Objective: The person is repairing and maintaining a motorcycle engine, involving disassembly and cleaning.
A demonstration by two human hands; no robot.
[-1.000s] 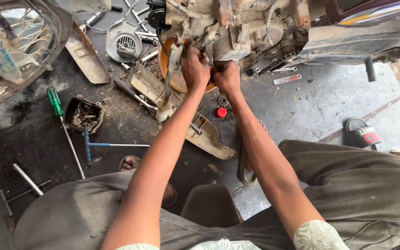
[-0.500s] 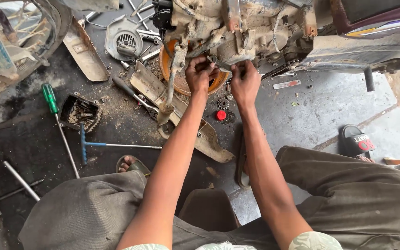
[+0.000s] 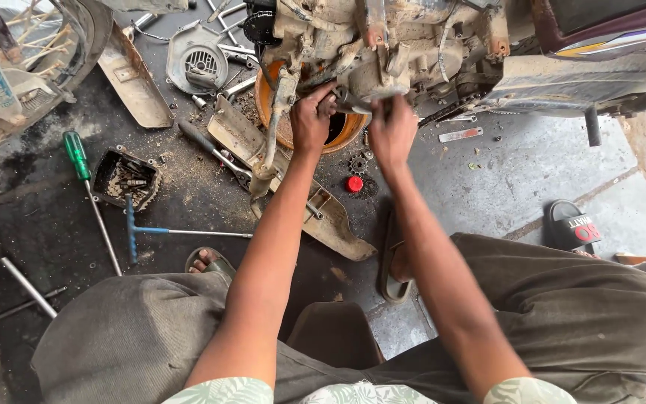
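Oily workshop floor [image 3: 487, 172]: left hand [image 3: 309, 120] and right hand [image 3: 392, 131] close together, both curled onto the engine's [image 3: 383, 45] underside above them.

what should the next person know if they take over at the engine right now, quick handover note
Left hand: fingers closed on a small metal part at the underside of the grimy engine.
Right hand: gripping beside it, at the same spot.
Orange drain pan sits under the engine; a small sprocket and red cap lie on the floor close by.
Green screwdriver, blue T-handle wrench and parts tray lie to the left.
Covers are off; the fitting is still in hand.
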